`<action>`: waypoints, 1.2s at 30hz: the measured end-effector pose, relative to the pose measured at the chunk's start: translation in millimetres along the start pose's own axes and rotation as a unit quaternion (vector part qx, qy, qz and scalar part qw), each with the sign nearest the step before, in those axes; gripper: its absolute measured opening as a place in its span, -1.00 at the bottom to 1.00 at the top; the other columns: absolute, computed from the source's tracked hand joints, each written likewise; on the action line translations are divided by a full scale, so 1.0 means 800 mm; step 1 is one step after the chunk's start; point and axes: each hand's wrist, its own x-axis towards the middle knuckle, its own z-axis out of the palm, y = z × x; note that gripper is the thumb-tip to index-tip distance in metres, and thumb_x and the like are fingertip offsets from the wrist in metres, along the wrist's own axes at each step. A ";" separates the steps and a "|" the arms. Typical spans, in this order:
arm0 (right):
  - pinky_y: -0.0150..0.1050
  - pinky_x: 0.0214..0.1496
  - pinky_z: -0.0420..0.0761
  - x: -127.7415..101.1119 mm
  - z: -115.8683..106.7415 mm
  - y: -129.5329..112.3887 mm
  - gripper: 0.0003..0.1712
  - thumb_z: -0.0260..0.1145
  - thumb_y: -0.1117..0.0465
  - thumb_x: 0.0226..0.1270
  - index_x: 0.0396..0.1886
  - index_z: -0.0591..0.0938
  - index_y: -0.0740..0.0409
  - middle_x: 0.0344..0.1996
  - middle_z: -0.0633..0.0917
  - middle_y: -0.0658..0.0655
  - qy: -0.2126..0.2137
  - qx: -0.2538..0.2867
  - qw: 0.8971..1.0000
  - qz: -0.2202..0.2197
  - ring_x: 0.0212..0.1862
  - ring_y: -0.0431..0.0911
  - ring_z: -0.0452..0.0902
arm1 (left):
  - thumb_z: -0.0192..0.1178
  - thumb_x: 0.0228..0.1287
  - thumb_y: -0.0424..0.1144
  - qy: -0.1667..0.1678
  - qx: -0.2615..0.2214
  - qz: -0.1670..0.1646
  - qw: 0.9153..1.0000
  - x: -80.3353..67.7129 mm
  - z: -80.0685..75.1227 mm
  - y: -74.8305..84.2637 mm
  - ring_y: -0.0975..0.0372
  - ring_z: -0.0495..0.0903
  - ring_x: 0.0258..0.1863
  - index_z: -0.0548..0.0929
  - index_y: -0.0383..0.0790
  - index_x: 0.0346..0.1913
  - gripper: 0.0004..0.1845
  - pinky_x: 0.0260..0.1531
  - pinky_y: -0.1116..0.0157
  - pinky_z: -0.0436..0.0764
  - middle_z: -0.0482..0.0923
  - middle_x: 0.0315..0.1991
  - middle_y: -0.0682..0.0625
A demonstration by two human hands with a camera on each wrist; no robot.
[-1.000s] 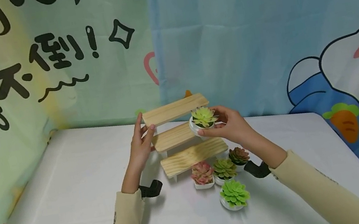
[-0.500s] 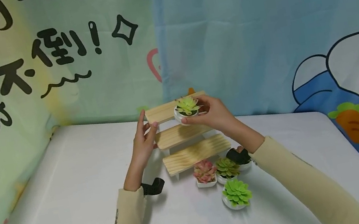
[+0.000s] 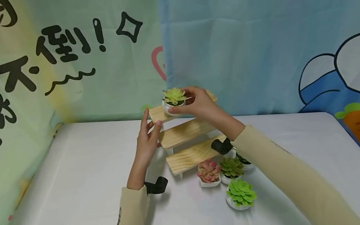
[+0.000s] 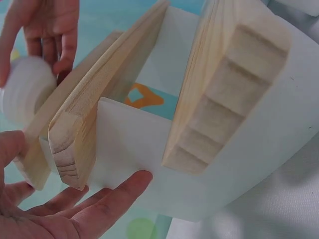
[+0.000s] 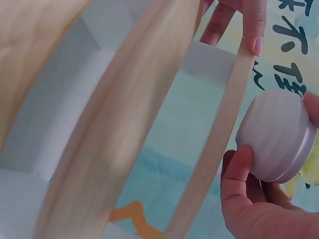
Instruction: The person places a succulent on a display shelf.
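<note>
Pale wood makes the three stepped boards of the stand (image 3: 187,131), which has a white side panel (image 4: 124,144). At the top of the stand, the right hand (image 3: 196,101) pinches between thumb and fingers the white pot (image 5: 274,134) of a yellow-green succulent (image 3: 174,96). This plant is just over the stand's top board (image 3: 157,115), toward the left end; whether the pot rests on the wood or hangs a little above it, I cannot tell. At the left end of the stand is the left hand (image 3: 146,142), with fingers spread and rather straight; it touches the end of the top board, and one fingertip lies against the side panel.

On the near side of the stand, a pink succulent (image 3: 208,171) sits in a square white pot. An olive-green succulent (image 3: 231,167) is just to its right, and a bright green succulent (image 3: 241,193) stands farther from the stand. By the stand's right near corner, a dark plant (image 3: 245,159) is partly hidden by the right sleeve (image 3: 285,174). White cloth covers the table (image 3: 56,210) around the stand.
</note>
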 end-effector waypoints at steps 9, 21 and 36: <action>0.07 0.18 0.50 0.016 0.013 -0.009 -0.16 0.50 0.06 0.16 0.38 0.35 0.18 0.22 0.46 0.19 0.002 0.011 1.000 0.000 0.17 0.07 0.39 | -0.05 0.57 -0.08 -0.008 0.005 0.000 1.000 0.002 0.004 0.003 -0.07 0.42 0.29 -0.15 0.04 0.59 -0.29 -0.20 0.05 0.70 0.29 0.37 -0.28; 0.10 0.16 0.49 0.015 0.015 -0.004 -0.20 0.47 0.07 0.21 0.38 0.35 0.17 0.20 0.46 0.20 -0.002 0.014 1.000 -0.015 0.15 0.08 0.39 | -0.05 0.56 -0.07 -0.006 0.005 0.003 1.000 0.003 0.006 0.002 -0.06 0.41 0.30 -0.15 0.06 0.59 -0.29 -0.17 0.00 0.69 0.29 0.37 -0.28; 0.05 0.19 0.52 -0.005 0.004 0.010 -0.14 0.48 0.15 0.20 0.45 0.29 0.14 0.28 0.43 0.22 -0.015 0.028 0.999 -0.043 0.23 0.12 0.40 | -0.04 0.56 -0.07 0.003 0.003 -0.001 1.000 0.000 0.002 0.000 -0.09 0.41 0.29 -0.13 0.01 0.59 -0.29 -0.22 0.05 0.71 0.28 0.37 -0.30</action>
